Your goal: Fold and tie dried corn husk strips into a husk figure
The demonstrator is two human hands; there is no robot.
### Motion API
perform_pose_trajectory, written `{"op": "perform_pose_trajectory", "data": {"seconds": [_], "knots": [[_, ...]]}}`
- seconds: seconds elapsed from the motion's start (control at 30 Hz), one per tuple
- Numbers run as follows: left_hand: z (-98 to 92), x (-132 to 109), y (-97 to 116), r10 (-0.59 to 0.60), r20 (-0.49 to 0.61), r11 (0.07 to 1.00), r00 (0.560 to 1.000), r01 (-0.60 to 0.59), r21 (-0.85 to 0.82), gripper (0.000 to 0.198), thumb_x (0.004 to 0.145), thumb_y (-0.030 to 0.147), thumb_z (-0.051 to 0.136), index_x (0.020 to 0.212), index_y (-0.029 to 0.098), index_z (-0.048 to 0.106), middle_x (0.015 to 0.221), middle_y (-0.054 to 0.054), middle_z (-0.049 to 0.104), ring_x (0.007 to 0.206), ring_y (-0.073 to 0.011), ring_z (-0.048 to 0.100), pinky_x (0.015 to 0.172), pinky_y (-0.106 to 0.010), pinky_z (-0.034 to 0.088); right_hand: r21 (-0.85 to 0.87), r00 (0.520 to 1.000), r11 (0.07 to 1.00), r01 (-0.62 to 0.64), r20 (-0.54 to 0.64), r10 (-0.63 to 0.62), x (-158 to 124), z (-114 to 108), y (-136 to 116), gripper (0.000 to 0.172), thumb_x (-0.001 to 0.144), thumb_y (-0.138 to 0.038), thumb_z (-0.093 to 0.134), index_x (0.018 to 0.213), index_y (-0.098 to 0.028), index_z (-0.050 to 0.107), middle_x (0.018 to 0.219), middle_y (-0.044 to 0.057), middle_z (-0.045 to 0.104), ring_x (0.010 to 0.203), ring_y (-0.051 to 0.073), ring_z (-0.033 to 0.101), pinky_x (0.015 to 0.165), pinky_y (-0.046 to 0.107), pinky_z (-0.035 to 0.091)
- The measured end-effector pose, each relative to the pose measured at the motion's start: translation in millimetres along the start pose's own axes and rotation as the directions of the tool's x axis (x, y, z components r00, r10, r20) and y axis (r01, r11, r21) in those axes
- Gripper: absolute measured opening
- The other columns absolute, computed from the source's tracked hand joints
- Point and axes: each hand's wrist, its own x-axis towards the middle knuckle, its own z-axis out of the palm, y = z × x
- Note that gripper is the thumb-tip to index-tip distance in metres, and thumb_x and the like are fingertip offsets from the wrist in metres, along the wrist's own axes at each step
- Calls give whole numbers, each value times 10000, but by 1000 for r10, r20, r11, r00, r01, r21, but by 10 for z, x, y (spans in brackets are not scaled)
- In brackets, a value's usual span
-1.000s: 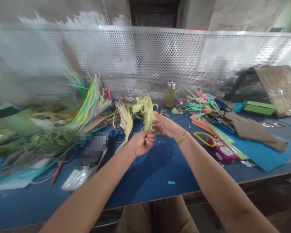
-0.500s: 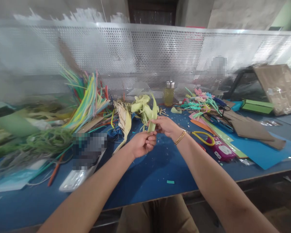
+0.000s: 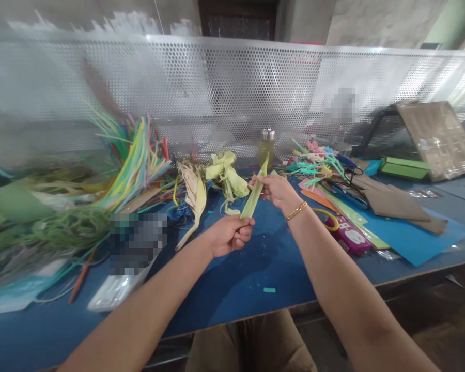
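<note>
A long, pale green corn husk strip (image 3: 254, 197) is stretched between my two hands above the blue table. My left hand (image 3: 232, 236) pinches its lower end, fingers curled in. Higher up, my right hand (image 3: 276, 190), with a gold bracelet at the wrist, grips the strip near its pointed tip. Just beyond the hands lies a crumpled pile of green corn husks (image 3: 227, 173). To the left of that pile, a drier, cream-coloured husk bunch (image 3: 194, 194) with a tail rests on the table.
Bundled coloured pipe cleaners (image 3: 134, 165) and tangled green cord (image 3: 75, 225) fill the left. A bottle (image 3: 267, 147) stands behind. At right are a purple box (image 3: 349, 236), yellow-handled scissors (image 3: 330, 219), blue paper (image 3: 414, 243) and brown cardboard (image 3: 395, 201). A perforated metal screen (image 3: 240, 88) runs along the back.
My right hand has moved up and right, away from my left hand, drawing the husk strip out between them. The strip now lies apart from the husk pile.
</note>
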Motion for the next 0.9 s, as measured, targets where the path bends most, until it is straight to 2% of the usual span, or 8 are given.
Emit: {"op": "perform_pose_trajectory", "data": {"seconds": [0.27,0.37,0.43,0.47,0.57,0.7,0.8,0.9], "knots": [[-67,33,-27,22,10,997,1000,-23,75,86,872,203,576,825,146,533,539,85,315,414,-31,285,395,-101,235,-69,997,996,63,-39,-66,33,-101,-63,105,730,-252,710,786,-165,733,754,41,714,633,134,629,564,253,479],[-95,29,-28,34,2,989,999,-34,147,135,858,263,619,845,141,564,557,63,427,438,-43,389,454,-145,369,-101,994,990,96,-37,-100,5,-100,-99,145,699,-273,729,792,-164,749,770,37,715,645,120,609,579,239,463],[-119,-2,-1,37,31,976,999,-43,213,201,831,305,661,912,128,607,711,-25,603,598,-99,572,621,-240,500,-121,991,984,127,-16,-130,-35,-76,-124,178,678,-299,744,788,-159,757,794,42,721,673,121,608,605,240,465],[-135,-27,25,47,56,968,997,-59,244,249,807,311,692,961,127,626,851,-78,660,743,-141,636,735,-290,518,-122,989,981,151,7,-151,-61,-56,-134,189,666,-311,752,777,-157,759,802,46,723,693,128,612,622,245,472],[-199,-121,138,130,155,938,979,-172,302,435,706,319,790,1082,153,647,1161,-129,650,1081,-215,608,938,-334,453,-99,971,970,223,107,-212,-153,41,-152,203,630,-334,775,732,-159,760,791,52,725,751,154,627,692,275,500],[-266,-212,271,241,276,905,931,-318,282,592,638,498,800,1087,138,662,1145,-151,662,1077,-258,610,956,-366,439,-155,948,951,267,221,-230,-290,219,-132,209,628,-367,779,699,-171,753,722,32,711,740,145,622,722,275,499],[-257,-195,288,376,190,876,907,-415,246,561,681,563,745,1037,133,681,1069,-140,687,1052,-251,621,942,-362,453,-189,926,939,288,305,-223,-398,357,-100,202,656,-379,762,668,-180,734,676,22,692,644,126,589,622,260,486],[-224,-129,260,521,60,827,852,-521,213,415,731,432,758,1029,153,683,973,-93,709,984,-218,648,917,-344,469,-142,925,964,225,343,-165,-506,486,-76,214,655,-373,762,622,-175,691,594,7,641,519,102,527,489,242,442]]}}
